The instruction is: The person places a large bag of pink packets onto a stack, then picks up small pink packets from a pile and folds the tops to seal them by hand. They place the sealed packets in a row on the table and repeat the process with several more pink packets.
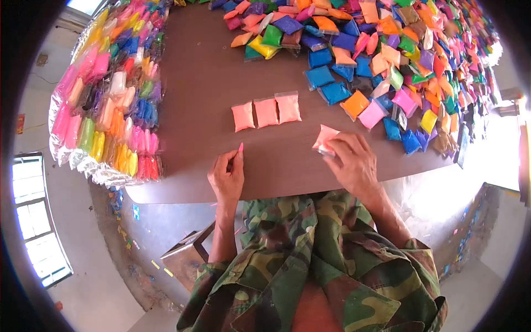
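Observation:
My right hand (354, 165) pinches a small clear packet of salmon-pink clay-like material (325, 138) just above the table's near part. My left hand (228, 174) is closed in a pinch near the front edge; a small pointed pink tip (241, 147) shows at its fingers, too small to name. Beyond my hands, three similar packets lie side by side in a row: a left one (243, 117), a middle one (266, 112) and a right one (288, 107). They are apart from both hands.
A large heap of multicoloured packets (381, 61) covers the right and far side of the brown table (193, 83). Bundled packets in clear plastic (113, 105) are stacked along the left edge. A box-like stool (185, 254) stands below the table at left.

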Available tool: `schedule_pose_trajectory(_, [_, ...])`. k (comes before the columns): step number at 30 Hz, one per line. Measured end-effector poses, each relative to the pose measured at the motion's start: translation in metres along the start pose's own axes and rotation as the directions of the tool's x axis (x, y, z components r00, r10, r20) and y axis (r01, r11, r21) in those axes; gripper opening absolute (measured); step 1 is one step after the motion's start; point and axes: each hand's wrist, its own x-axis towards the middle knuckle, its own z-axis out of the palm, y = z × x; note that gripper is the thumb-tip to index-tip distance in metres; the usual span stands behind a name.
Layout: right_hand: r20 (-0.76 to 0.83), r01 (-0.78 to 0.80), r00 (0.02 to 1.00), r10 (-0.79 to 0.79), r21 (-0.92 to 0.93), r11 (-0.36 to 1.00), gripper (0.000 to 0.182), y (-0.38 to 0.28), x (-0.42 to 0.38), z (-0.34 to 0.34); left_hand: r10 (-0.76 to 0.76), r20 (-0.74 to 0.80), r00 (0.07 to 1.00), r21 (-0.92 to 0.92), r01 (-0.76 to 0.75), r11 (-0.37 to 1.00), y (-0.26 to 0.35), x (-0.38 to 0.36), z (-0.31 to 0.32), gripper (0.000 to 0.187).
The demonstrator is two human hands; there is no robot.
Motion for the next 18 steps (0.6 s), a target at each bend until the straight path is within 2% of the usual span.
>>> schedule_pose_trajectory(2, [0.054,0.034,0.998,-0.034,0.000,0.999,0.037,0.000,-0.009,-0.001,-0.038,-0.003,0.999,-0.016,0.038,0.999,-0.004,-0.003,0.002,0.009])
schedule_pose_trajectory(7, [0.062,0.157,0.986,-0.154,-0.052,0.986,0.042,0.007,-0.002,-0.009,0.017,-0.018,1.000,0.007,-0.016,1.000,-0.006,-0.001,0.003,0.009])
schedule_pose_trajectory(10, [0.202,0.266,0.945,-0.258,-0.012,0.964,0.045,0.021,0.002,-0.005,0.026,-0.011,1.000,0.013,-0.026,1.000,-0.005,-0.001,0.003,0.009])
schedule_pose_trajectory(14, [0.250,0.257,0.937,-0.246,-0.012,0.966,0.056,0.028,-0.003,0.004,-0.018,-0.002,1.000,-0.009,0.018,1.000,0.000,-0.002,0.001,0.009])
schedule_pose_trajectory(18, [0.218,0.220,0.955,-0.200,-0.071,0.973,0.059,0.021,-0.002,0.011,0.025,0.014,1.000,0.029,-0.026,0.999,-0.001,0.002,0.002,0.009])
